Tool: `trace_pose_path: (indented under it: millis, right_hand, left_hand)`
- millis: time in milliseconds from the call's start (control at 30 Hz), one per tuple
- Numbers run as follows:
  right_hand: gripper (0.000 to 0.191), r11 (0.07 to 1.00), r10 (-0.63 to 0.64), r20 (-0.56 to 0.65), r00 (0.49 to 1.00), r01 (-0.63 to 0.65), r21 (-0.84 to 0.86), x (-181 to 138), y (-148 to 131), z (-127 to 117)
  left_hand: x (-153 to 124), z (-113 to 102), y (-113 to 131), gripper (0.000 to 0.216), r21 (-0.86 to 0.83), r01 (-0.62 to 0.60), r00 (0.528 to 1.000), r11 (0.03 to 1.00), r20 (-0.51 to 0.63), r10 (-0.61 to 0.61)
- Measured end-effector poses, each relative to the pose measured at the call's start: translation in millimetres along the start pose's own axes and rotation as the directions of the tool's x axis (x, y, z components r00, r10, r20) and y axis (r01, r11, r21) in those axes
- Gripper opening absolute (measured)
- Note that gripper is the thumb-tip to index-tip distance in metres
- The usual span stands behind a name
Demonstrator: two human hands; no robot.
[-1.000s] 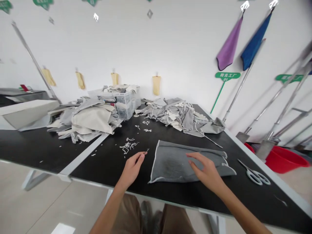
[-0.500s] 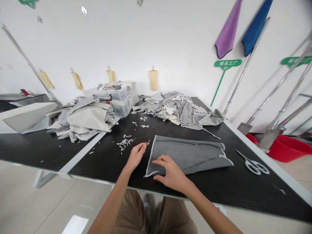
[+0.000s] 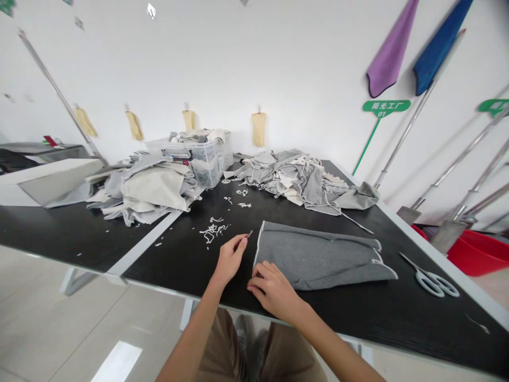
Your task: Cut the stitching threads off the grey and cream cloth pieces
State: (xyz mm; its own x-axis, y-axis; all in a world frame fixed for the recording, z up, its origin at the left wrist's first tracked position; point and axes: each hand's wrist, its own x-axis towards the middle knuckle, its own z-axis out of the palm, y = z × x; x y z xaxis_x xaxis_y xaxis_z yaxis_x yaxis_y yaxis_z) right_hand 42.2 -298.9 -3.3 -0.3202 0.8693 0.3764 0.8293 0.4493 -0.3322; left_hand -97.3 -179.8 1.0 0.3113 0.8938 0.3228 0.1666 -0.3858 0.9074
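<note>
the left hand point(image 3: 229, 260) is pinched shut around a small metal tool point(image 3: 249, 233). its thin tip pokes out past the fingertips, just beside the left edge of the grey cloth point(image 3: 322, 255). the cloth lies flat on the black worktop point(image 3: 170, 265), in front of the person, with its pale stitched border showing along the left side. the right hand point(image 3: 275, 291) rests on the cloth's near left corner with the fingers bent. i cannot tell whether they pinch the edge or only press it down.

loose thread scraps point(image 3: 214, 231) lie just left of the tool. scissors point(image 3: 433, 279) sit apart to the right of the cloth. a heap of grey and cream cloths point(image 3: 296, 180) lies farther back.

the risk i see is the closeness of the two hands. the pointed tip sits near the right fingers, so a slip along the border could prick them or snag the knit. if the corner is only pressed, the cloth may slide or bunch under any pull. scraps could also cling to the cloth edge.
</note>
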Motion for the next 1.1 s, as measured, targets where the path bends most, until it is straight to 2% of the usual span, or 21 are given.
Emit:
trace_pose_path:
  millis: [133,300,500,600,733,867,967,1100]
  right_hand:
    - [0.015,0.999,0.008,-0.058,0.998,-0.006,0.047,-4.7,-4.1,-0.4]
    - [0.015,0.964,0.138,-0.112,0.984,-0.107,0.242,-7.5,-2.5,1.9]
    - [0.019,0.832,0.323,-0.08,0.943,-0.243,0.499,-7.4,4.8,-1.0]
    - [0.022,0.756,0.416,-0.062,0.907,-0.307,0.578,-10.4,6.8,-2.8]
    - [0.022,0.655,0.542,-0.099,0.835,-0.345,0.672,-14.7,7.0,-3.9]
    - [0.021,0.674,0.542,-0.186,0.82,-0.292,0.679,-15.1,6.0,-6.0]
    - [0.021,0.675,0.541,-0.2,0.817,-0.28,0.682,-14.9,7.0,-5.9]
    - [0.022,0.631,0.59,-0.187,0.785,-0.304,0.714,-16.4,9.5,-3.3]
  left_hand:
    - [-0.8,0.6,-3.8,0.035,0.005,-0.028,1.0,1.0,0.006,0.028]
    - [-1.4,1.8,-1.9,0.032,0.009,-0.059,0.998,0.998,0.036,0.058]
    - [-13.0,-9.1,4.5,0.031,0.018,-0.065,0.995,0.998,0.074,0.064]
    - [-30.9,-19.5,9.2,0.03,0.042,-0.088,0.98,0.995,0.185,0.079]
    - [-53.9,-29.3,15.9,0.031,0.213,-0.176,0.937,0.961,0.336,0.097]
    - [-60.9,-30.6,23.7,0.035,0.444,-0.286,0.914,0.849,0.393,0.103]
    - [-59.0,-29.8,32.0,0.036,0.484,-0.348,0.903,0.803,0.404,0.147]
    - [-55.1,-28.3,43.3,0.033,0.491,-0.415,0.878,0.766,0.436,0.196]
